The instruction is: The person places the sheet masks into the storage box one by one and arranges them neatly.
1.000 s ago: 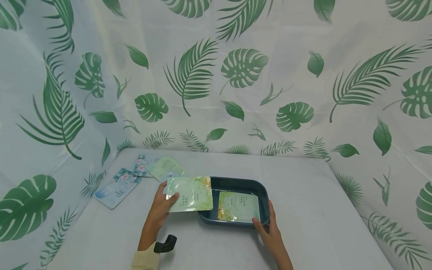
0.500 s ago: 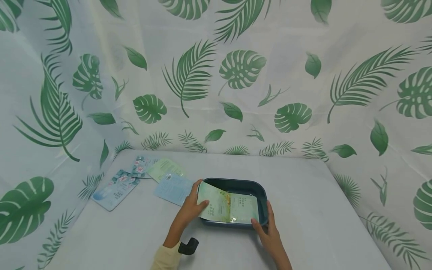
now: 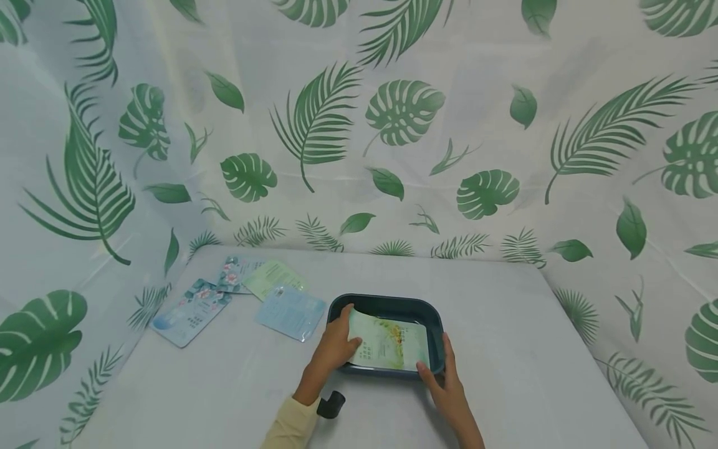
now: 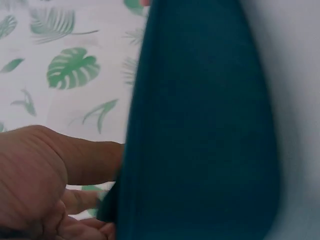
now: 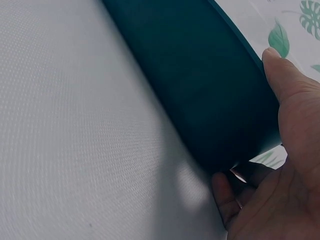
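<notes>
1. A pale green, glossy, rectangular sachet [image 3: 369, 340] is pinched near its left end by the left hand [image 3: 335, 343], with the thumb laid on the printed face; the fingertips beneath cannot be made out.
2. The sachet is held inside a dark teal, rounded rectangular tray [image 3: 387, 374], and a second pale green sachet [image 3: 417, 346] is partly covered by its right end.
3. The near right corner of the tray is gripped by the right hand [image 3: 450, 393], thumb at the rim and fingers around the side; a firm hold here seems wise, so that the tray is not shifted.
4. The raised left end is probably best lowered flat, clear of the wall, so that no corner is bent.
5. The pinch should be loosened gently once the edges are squared, as slick faces may slide over each other.
6. One tray and two hands are counted. Two sachets are seen in the tray; whether more are hidden underneath cannot be told.
7. Four sachets are counted on the white cloth-covered table [image 3: 533, 349]: two blue floral sachets [image 3: 192, 313], one light green sachet [image 3: 275, 279] and one pale blue sachet [image 3: 290, 313].
</notes>
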Motion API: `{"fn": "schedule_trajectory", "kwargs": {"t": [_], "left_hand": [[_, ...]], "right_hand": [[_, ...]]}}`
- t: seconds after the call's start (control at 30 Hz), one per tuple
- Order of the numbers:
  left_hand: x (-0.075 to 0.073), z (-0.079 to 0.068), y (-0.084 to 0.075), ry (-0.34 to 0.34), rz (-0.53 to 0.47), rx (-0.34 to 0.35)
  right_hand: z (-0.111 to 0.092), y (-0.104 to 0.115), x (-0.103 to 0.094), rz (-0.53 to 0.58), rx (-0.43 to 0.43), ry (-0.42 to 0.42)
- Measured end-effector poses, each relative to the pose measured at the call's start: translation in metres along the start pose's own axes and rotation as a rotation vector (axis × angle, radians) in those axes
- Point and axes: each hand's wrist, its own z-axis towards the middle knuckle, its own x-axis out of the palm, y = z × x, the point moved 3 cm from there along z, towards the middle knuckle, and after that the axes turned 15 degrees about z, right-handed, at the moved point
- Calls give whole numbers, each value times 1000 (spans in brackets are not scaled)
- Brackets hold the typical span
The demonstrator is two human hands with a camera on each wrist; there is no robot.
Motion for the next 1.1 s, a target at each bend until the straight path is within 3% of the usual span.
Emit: {"fn": "schedule_trajectory", "kwargs": {"t": [0.23,0.37,0.77,1.1], "left_hand": [[18,-2,-11,-25,112,-99],[22,-5,-15,-66,209,-113],[23,-2,-13,-197,313,-45],[22,-4,-15,-221,311,11]], "right_hand": [[0,-2,0,14,7,-4],[0,-3,2,0,26,-4],[1,2,3,13,13,-5],[0,2,3,24,-10,-2]]}}
